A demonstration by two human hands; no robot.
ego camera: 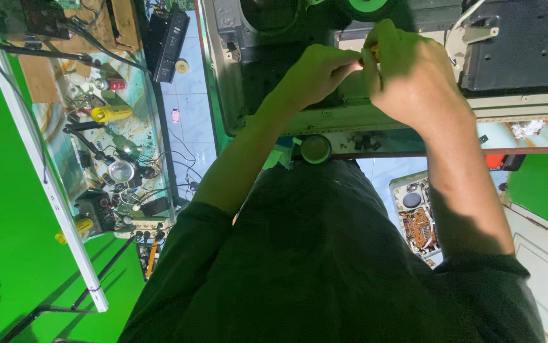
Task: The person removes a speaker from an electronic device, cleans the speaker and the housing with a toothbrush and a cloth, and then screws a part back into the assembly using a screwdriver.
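My left hand point(317, 71) and my right hand point(407, 71) meet at the top middle of the view. Their fingertips pinch a small pale part point(367, 58) between them; most of it is hidden by the fingers and I cannot tell what it is. The hands work just above an opened grey device chassis point(248, 95) with a dark inside, which lies on the table edge in front of me. My dark shirt fills the lower part of the frame.
A cluttered bench on the left holds a yellow cylinder point(111, 114), a magnifying glass point(121, 170), cables and a black box point(167, 39). A round lid point(316, 149) sits by the chassis edge. A bare circuit board point(417, 222) lies lower right.
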